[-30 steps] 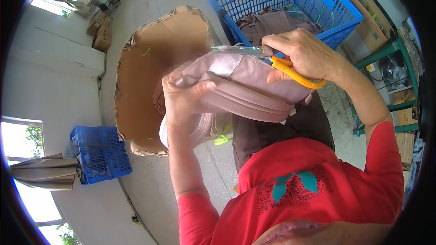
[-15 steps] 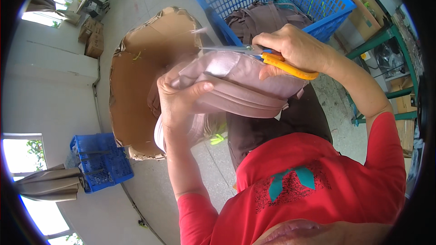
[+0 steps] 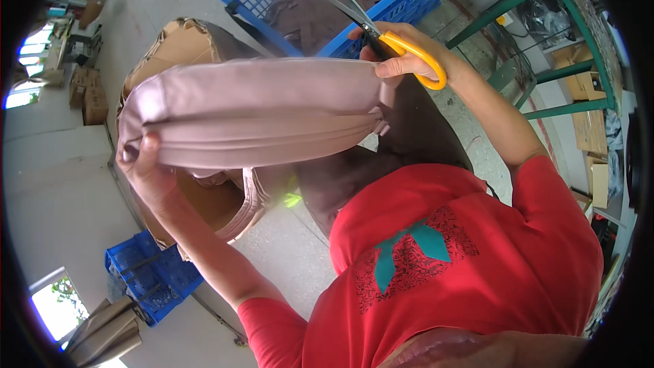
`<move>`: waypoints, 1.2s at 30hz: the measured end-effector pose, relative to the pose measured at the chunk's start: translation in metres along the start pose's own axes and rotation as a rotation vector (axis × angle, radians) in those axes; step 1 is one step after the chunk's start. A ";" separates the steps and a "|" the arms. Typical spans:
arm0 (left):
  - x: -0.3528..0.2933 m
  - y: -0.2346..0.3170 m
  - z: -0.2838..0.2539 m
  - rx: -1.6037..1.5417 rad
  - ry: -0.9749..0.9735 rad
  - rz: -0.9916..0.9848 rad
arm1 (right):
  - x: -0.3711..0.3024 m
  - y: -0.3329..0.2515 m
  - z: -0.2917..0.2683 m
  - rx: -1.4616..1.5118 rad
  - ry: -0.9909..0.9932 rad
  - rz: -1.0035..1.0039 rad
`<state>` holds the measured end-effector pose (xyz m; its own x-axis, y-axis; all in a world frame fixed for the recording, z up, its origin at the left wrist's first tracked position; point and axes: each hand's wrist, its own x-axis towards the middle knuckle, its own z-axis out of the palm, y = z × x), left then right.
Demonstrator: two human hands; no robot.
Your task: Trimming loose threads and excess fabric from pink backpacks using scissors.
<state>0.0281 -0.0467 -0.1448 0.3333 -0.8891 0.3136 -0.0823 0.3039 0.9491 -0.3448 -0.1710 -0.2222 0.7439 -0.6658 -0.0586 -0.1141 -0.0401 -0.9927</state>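
Grey workshop floor (image 3: 276, 252) below; mauve padded fabric (image 3: 262, 88) held out above.
Pinched at one end in left hand (image 3: 151, 174), thumb uppermost; nipped at the other by right hand (image 3: 430, 42), also gripping orange-handled scissors (image 3: 392, 39). Best held taut, with scissor tips turned clear of fabric. Farther out, cardboard box (image 3: 174, 48) partly behind, blue crate (image 3: 415, 7) of brownish cloth (image 3: 310, 10) beyond.

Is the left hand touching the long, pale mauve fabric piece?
Touching. The head view shows the left hand gripping the left end of the long, pale mauve fabric piece, thumb across its surface.
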 end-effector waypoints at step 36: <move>0.002 -0.022 -0.068 -0.105 0.144 -0.205 | -0.045 -0.010 -0.013 -0.485 -0.064 -0.225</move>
<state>0.0944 -0.0316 -0.1675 0.4640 -0.8801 0.1004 0.0963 0.1628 0.9820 -0.3853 -0.1502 -0.2080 0.8220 -0.5548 0.1284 -0.2273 -0.5264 -0.8193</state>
